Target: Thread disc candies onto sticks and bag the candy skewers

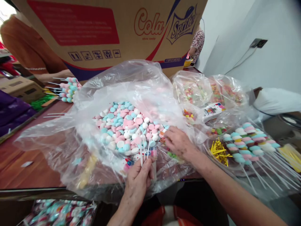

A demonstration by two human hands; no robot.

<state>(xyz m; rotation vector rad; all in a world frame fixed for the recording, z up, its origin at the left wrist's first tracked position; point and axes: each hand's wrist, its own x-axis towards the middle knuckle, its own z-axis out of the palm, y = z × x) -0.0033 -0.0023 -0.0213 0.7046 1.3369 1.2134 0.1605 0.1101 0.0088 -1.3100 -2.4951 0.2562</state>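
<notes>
My left hand [137, 177] is closed around a few thin white sticks [141, 153] that point up in front of the candy pile. Whether candy is threaded on their tips I cannot tell against the pile. My right hand [177, 142] reaches to the pile's right edge, its fingers bent together beside small orange candies [162, 134]; what they pinch is hidden. Pink, white and blue button-shaped candies [124, 122] lie heaped on an opened clear plastic bag [87, 94]. Small green candies [172, 154] lie under my right hand.
A large cardboard box [127, 50] stands behind the pile. Finished candy skewers [251, 142] lie at right, beside gold twist ties [219, 152]. Bags of gummies [192, 91] sit behind them. More skewers [69, 89] lie at left, near a person's orange-brown sleeve [30, 44].
</notes>
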